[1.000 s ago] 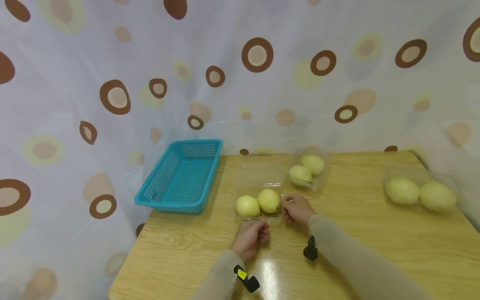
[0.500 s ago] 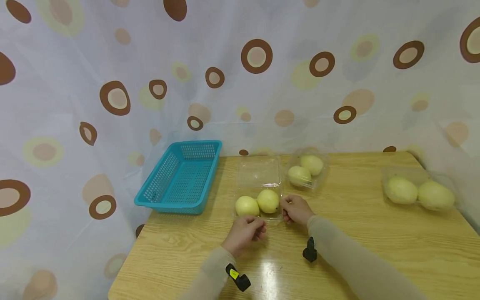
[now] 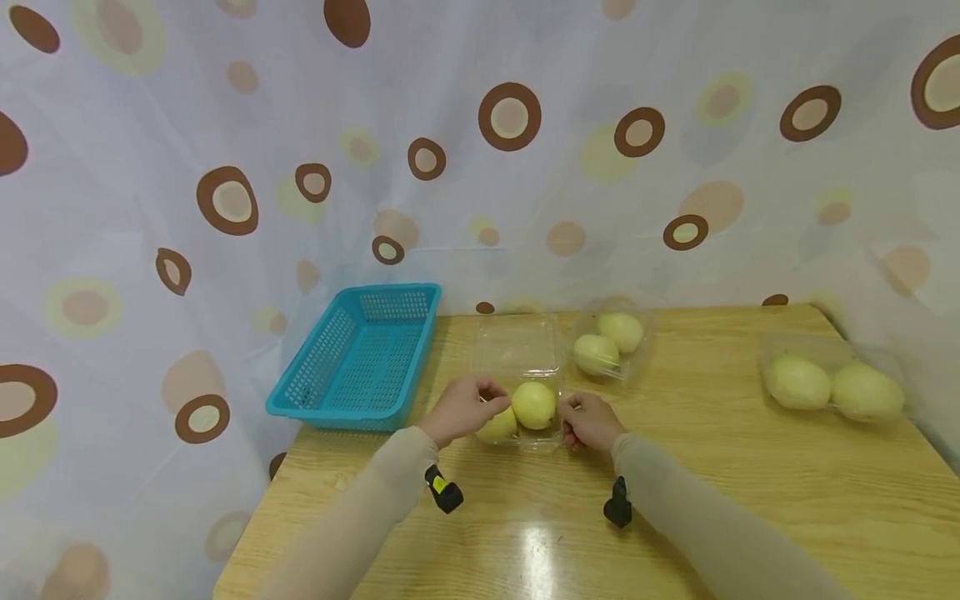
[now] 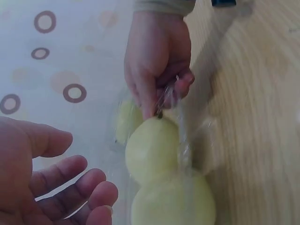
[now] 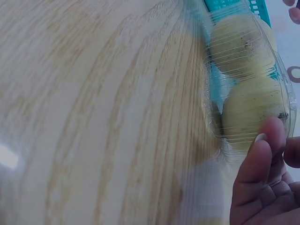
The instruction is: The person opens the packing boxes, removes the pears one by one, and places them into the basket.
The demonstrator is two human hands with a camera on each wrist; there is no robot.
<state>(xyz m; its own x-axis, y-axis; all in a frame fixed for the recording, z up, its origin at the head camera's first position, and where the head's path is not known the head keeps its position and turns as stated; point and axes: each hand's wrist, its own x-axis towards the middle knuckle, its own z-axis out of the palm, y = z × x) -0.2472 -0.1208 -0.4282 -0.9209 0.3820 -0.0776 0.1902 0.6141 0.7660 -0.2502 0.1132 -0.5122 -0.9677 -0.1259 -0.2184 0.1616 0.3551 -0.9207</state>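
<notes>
A clear plastic clamshell box (image 3: 516,346) lies with its lid folded back, and two pale yellow pears (image 3: 534,407) sit side by side in its base. My right hand (image 3: 592,422) pinches the box's right rim between thumb and fingers, close beside the right pear (image 4: 153,147). Over the left side of the base hovers my left hand (image 3: 463,408), fingers loosely bent and holding nothing. It partly hides the left pear (image 3: 498,430) in the head view. In the left wrist view the left hand (image 4: 61,183) shows a gap between thumb and fingers.
A blue plastic basket (image 3: 360,367) stands left of the box. Behind it to the right is another clear box with two pears (image 3: 619,332). A third packed box (image 3: 832,385) lies at the table's right end. A patterned curtain (image 3: 570,192) hangs behind the wooden table (image 3: 712,467).
My left hand has risen from the box's front edge and moved forward and left, over the left pear. The right hand has kept its place at the right rim.
</notes>
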